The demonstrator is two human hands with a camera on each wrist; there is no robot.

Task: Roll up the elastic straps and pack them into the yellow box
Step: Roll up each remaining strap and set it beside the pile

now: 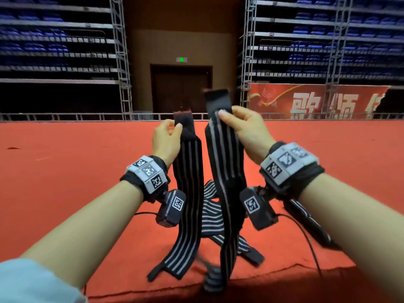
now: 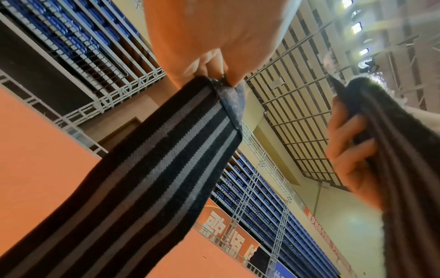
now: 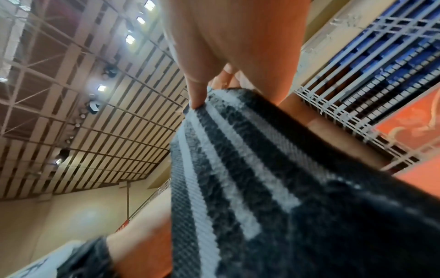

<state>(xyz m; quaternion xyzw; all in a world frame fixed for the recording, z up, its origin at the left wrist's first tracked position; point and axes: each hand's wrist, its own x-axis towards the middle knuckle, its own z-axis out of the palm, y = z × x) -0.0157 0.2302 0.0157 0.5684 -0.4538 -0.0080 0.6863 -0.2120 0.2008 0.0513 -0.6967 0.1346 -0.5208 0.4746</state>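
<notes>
A: What's the biggest thing in view?

B: The red carpeted platform (image 1: pixel 65 182). It runs wide to both sides and back to a low metal railing (image 1: pixel 65 116); its near edge drops off just below the strap ends. Behind the railing stand tiers of blue seats (image 1: pixel 54 33), a dark double door (image 1: pixel 181 90) and a red banner (image 1: pixel 317 101).

A: Where are the straps?

B: Two black elastic straps with grey stripes are held up in the air, side by side and a little apart. The left strap (image 1: pixel 188 193) hangs from the left hand (image 1: pixel 166 138), its lower end reaching the carpet near the front edge. The right strap (image 1: pixel 225 171) hangs from the right hand (image 1: pixel 249 127), its plain black end sticking up above the fingers. More striped straps (image 1: pixel 211 215) lie crossed on the carpet between and behind the two, and another lies under the right forearm (image 1: pixel 306 217).

A: And the grips?

B: Each hand pinches its strap near the top, thumb against curled fingers; the wrist views show the fabric caught at the fingertips (image 2: pixel 234 79).

A: The yellow box?

B: No view shows it.

A: Room to move?

B: Bare carpet lies left and right of the arms.
</notes>
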